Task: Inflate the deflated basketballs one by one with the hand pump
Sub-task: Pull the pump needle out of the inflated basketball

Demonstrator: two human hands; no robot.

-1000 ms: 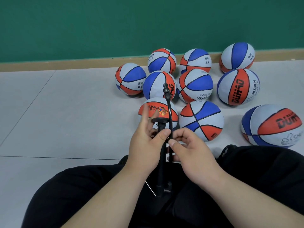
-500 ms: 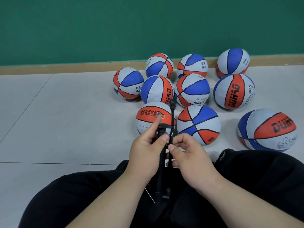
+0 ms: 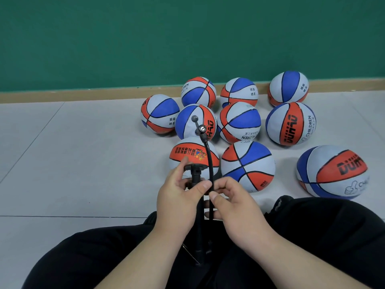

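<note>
10 basketballs (image 3: 248, 165) on floor (image 3: 83, 163), far right by wall (image 3: 125, 38). 1 hand pump (image 3: 198, 226) upright, near centre. L hand (image 3: 177, 197) grips pump shaft; R hand (image 3: 235, 203) pinches hose (image 3: 209, 155).

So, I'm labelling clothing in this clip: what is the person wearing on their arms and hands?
Nothing: the left hand and right hand are bare, no gloves, rings or watch in view, and both forearms are uncovered down to the frame's edge, no sleeve showing. Black trousers cover the legs.
</note>
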